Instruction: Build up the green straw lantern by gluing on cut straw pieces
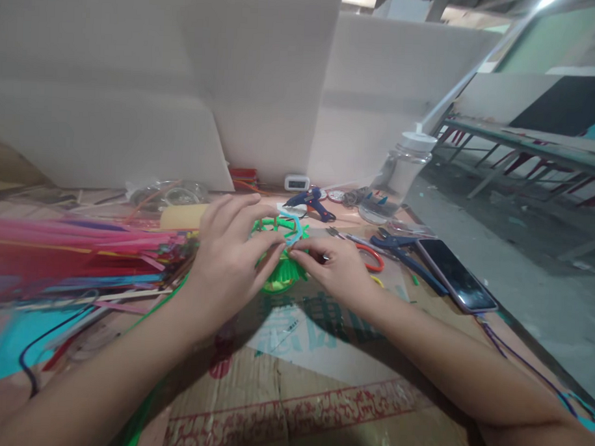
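Observation:
A small bright green basket-like piece with ribbed sides (282, 278) stands between my hands in the head view. A light blue strip (298, 228) curves over its top right side. My left hand (231, 250) comes in from the left, its thumb and index finger pinched at the strip's lower end. From the right, my right hand (339, 269) pinches at the same spot, its fingertips almost touching the left thumb. My fingers partly cover the green piece. A long green strip (160, 304) runs down behind my left forearm.
Pink and coloured strips (76, 251) lie at left. Beyond my hands are a blue glue gun (310, 201) and a small digital clock (297, 182). At right are a clear bottle (394, 181), red-handled scissors (373, 257), blue-handled pliers (418, 260) and a phone (456, 275). Cardboard (227, 403) covers the table.

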### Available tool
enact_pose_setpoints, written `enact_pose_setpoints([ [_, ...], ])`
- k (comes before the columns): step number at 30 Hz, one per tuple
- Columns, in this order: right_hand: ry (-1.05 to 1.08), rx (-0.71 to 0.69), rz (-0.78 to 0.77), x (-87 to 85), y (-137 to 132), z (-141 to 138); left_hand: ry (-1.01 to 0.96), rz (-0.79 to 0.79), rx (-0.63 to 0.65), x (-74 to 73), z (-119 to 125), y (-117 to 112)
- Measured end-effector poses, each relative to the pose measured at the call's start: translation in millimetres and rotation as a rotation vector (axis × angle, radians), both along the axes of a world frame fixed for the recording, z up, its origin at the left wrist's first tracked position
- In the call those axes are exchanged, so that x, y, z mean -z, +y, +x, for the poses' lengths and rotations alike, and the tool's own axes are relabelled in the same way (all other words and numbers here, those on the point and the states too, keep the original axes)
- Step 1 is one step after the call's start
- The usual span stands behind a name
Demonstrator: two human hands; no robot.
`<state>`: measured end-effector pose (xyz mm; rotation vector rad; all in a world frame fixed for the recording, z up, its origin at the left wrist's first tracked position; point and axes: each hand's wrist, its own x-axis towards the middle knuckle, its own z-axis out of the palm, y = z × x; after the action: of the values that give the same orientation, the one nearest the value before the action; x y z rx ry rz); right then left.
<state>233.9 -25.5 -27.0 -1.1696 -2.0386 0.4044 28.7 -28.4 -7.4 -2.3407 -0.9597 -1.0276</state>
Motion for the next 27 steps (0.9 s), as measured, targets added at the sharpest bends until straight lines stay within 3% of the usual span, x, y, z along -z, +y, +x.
enact_pose_setpoints([
  [14, 0.005, -0.028, 0.056, 1.9, 1.2, 3.2, -0.001, -0.029, 0.003, -0.7, -1.1, -1.5],
  [21, 0.018, 0.039, 0.204, -3.9, -1.0, 7.3, -0.005, -0.014, 0.003, 1.6, -0.5, -0.4],
  [27, 0.038, 0.020, 0.232, -12.6, -3.2, 13.1, 0.005, -0.082, -0.023, -10.7, -5.8, -4.0],
])
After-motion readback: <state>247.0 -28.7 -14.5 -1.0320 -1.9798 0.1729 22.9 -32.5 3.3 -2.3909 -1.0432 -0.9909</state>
